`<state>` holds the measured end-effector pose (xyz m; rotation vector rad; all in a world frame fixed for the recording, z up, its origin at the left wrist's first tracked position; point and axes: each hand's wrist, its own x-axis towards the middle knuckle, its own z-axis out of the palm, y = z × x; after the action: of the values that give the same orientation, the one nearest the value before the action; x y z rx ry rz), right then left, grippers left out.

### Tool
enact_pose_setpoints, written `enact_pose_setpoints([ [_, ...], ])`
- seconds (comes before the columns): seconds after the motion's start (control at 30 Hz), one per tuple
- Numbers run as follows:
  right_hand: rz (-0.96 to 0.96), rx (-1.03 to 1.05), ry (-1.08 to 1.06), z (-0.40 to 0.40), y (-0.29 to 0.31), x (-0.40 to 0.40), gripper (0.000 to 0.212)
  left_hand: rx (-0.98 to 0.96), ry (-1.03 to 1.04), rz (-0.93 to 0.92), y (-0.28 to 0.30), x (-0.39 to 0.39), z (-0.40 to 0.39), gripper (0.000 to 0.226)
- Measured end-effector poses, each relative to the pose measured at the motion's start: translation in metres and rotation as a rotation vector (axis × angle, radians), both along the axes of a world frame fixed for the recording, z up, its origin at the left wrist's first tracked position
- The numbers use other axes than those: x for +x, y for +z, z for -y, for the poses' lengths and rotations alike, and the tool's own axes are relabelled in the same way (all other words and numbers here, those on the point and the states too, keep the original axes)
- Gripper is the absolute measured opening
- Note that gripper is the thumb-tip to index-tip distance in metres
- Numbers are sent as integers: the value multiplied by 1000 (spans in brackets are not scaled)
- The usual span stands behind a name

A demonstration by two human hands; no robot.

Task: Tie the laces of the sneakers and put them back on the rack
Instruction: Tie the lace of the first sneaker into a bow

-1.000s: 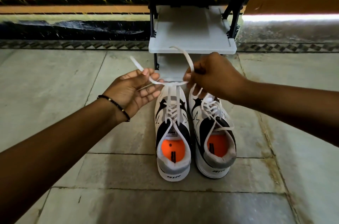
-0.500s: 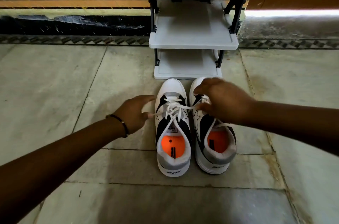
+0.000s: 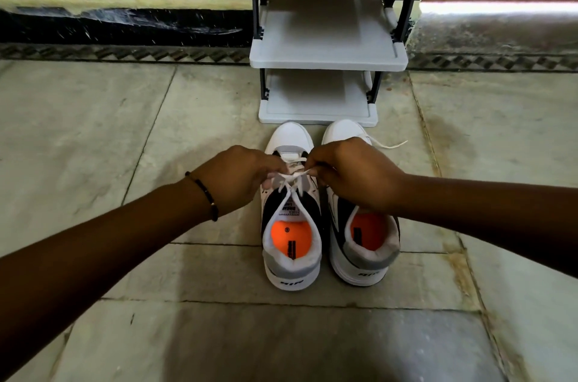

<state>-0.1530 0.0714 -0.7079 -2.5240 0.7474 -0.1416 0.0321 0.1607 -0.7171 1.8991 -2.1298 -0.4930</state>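
Two white, black and grey sneakers with orange insoles stand side by side on the floor, toes toward the rack. Over the left sneaker [image 3: 292,256], my left hand [image 3: 237,178] and my right hand [image 3: 353,175] each pinch an end of its white lace [image 3: 292,176], pulled tight across the tongue. My right hand covers the front of the right sneaker [image 3: 364,256], whose loose lace end [image 3: 392,145] trails to the right on the floor. The grey shoe rack [image 3: 328,61] stands just beyond the toes, its shelves bare.
The floor is pale stone tile with dark joints. A dark skirting and a patterned border run along the wall behind the rack. A beaded bracelet [image 3: 205,194] circles my left wrist.
My hands dropped from holding the lace ends high in front of the rack to the left sneaker's tongue, then drew together over it. The view has tilted down.
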Motion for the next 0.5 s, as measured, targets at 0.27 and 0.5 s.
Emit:
enact_pose_setpoints([
  [0.27, -229, -306, 248, -1, -18, -27, 17, 177, 101, 156, -15, 27, -20, 31],
  [0.5, -271, -394, 343, 7, -20, -29, 19, 127, 16, 302, -19, 30, -16, 37],
])
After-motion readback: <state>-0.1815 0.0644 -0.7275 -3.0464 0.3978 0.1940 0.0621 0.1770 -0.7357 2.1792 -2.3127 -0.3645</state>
